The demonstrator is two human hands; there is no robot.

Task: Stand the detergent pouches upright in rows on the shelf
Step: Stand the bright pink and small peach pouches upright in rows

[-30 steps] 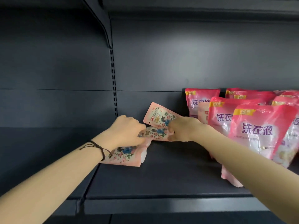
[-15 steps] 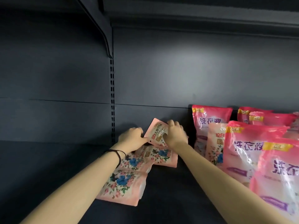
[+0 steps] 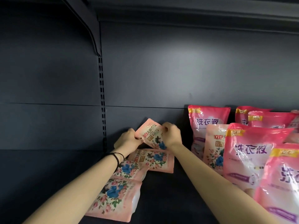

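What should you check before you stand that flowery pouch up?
1. Grip: left hand and right hand both pinch the held flowery pouch: ok.
2. Held pouch straight: it tilts: not ok.
3. Free spot on the shelf left of the pink pouches: ok.
4. Its bottom on the shelf: hidden: cannot tell.
5. Others standing: flat flowery pouches lie overlapping: not ok.

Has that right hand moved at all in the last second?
Yes. The right hand, pinching the floral pouch, has shifted left: a second ago it overlapped the left edge of the back pink pouch; now bare wall shows between them.
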